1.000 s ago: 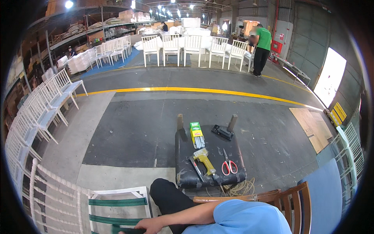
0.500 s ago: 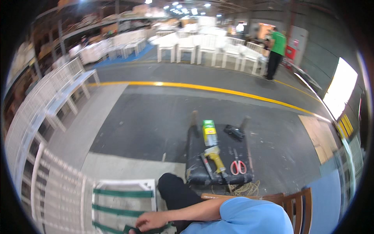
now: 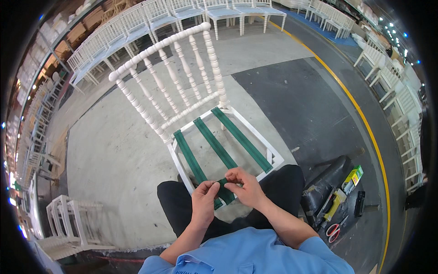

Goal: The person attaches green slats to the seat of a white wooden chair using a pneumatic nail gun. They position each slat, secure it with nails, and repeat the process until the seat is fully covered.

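Note:
A white chair frame [image 3: 217, 71] with a turned-spindle back stands in front of me, its seat frame against my knees. Several green webbing straps [image 3: 214, 142] run across the open seat from the back rail to the front rail. Near the front rail, my left hand [image 3: 205, 198] pinches a loose dark green strap end between thumb and fingers. Gripping the same strap end from the other side, my right hand [image 3: 246, 188] has its fingertips close to the left thumb. The fingers partly hide how the strap end is folded.
At my right a low black padded stool [image 3: 315, 194] carries a yellow staple gun [image 3: 335, 204], red-handled scissors [image 3: 334, 232], a green and yellow box [image 3: 352, 177] and a black object [image 3: 360, 204]. Rows of white chairs [image 3: 159, 16] line the far side. Another white chair [image 3: 75, 223] is at lower left.
The view has swung left and down onto the chair, now near the middle. Both my hands now show, together on the strap; earlier, one hand was clearly visible over the seat frame.

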Action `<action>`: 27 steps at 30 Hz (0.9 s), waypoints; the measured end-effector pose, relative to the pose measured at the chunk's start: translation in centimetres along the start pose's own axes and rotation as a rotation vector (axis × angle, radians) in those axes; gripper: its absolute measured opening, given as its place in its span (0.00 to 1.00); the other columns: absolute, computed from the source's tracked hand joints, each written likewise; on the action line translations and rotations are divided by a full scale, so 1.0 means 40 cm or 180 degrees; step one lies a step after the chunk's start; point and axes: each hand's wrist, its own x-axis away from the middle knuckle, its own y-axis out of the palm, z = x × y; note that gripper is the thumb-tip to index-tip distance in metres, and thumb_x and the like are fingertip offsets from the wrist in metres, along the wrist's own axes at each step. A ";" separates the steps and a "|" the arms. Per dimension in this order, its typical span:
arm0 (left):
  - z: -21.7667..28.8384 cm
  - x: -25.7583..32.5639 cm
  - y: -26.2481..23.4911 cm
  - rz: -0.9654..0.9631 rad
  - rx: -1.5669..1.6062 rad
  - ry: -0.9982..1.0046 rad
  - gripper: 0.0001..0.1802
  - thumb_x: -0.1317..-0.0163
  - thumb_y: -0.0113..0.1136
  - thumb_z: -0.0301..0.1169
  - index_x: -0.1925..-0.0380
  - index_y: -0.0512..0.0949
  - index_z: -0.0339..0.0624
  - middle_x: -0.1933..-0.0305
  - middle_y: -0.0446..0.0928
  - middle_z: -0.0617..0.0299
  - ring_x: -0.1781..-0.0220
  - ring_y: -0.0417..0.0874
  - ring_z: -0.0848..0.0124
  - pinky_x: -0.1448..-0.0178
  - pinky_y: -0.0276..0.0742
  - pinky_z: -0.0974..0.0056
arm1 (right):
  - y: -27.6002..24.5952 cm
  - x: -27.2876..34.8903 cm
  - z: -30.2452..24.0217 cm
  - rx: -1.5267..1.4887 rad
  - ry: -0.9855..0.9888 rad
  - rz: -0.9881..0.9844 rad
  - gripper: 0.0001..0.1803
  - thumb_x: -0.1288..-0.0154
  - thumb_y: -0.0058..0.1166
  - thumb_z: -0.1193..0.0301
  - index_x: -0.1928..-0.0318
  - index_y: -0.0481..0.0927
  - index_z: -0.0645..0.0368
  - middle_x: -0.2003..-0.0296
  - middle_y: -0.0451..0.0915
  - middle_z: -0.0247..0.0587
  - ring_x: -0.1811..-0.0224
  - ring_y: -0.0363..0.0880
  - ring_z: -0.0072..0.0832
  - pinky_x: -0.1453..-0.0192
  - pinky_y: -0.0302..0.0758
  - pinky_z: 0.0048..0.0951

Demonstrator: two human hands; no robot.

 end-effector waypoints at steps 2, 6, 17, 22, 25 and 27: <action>0.006 -0.001 -0.003 0.0033 -0.0011 -0.0094 0.06 0.24 0.67 0.30 0.56 0.85 0.38 0.61 0.83 0.68 0.60 0.81 0.80 0.52 0.77 0.70 | 0.006 -0.006 -0.004 0.0094 0.0058 -0.0027 0.13 0.28 0.64 0.77 0.46 0.83 0.59 0.61 0.86 0.41 0.58 0.87 0.29 0.50 0.82 0.33; 0.009 -0.008 -0.007 0.0087 0.0106 -0.0282 0.06 0.24 0.66 0.31 0.57 0.85 0.41 0.64 0.83 0.70 0.63 0.80 0.80 0.56 0.75 0.70 | 0.002 -0.016 -0.006 0.0512 -0.0413 -0.0086 0.09 0.29 0.64 0.78 0.50 0.85 0.61 0.61 0.87 0.43 0.59 0.88 0.36 0.53 0.82 0.35; 0.022 -0.036 -0.010 0.0085 -0.0127 -0.0062 0.08 0.27 0.69 0.28 0.54 0.83 0.36 0.59 0.85 0.63 0.55 0.86 0.72 0.46 0.81 0.64 | -0.004 -0.072 -0.010 0.1190 -0.0814 -0.0223 0.07 0.30 0.63 0.77 0.53 0.85 0.59 0.59 0.85 0.45 0.56 0.86 0.46 0.54 0.82 0.41; 0.018 -0.061 -0.007 0.0476 -0.2304 0.1407 0.13 0.39 0.74 0.23 0.54 0.85 0.40 0.59 0.84 0.53 0.54 0.86 0.56 0.46 0.81 0.55 | -0.005 -0.132 -0.007 0.1450 -0.0794 -0.0455 0.07 0.31 0.63 0.79 0.54 0.84 0.60 0.58 0.83 0.45 0.55 0.85 0.46 0.52 0.81 0.42; 0.023 -0.111 -0.030 0.0658 -0.2911 0.2185 0.10 0.38 0.76 0.24 0.57 0.86 0.40 0.59 0.82 0.57 0.54 0.85 0.62 0.49 0.82 0.58 | 0.000 -0.185 -0.006 0.1470 -0.0757 -0.0588 0.07 0.31 0.63 0.79 0.54 0.84 0.60 0.59 0.83 0.45 0.55 0.84 0.46 0.52 0.81 0.41; 0.030 -0.157 -0.048 0.0634 -0.2938 0.2178 0.09 0.38 0.75 0.26 0.59 0.87 0.40 0.60 0.82 0.56 0.53 0.85 0.59 0.50 0.81 0.56 | 0.003 -0.230 0.001 0.1489 -0.0765 -0.0675 0.07 0.31 0.64 0.79 0.54 0.85 0.60 0.59 0.83 0.45 0.54 0.84 0.47 0.52 0.81 0.41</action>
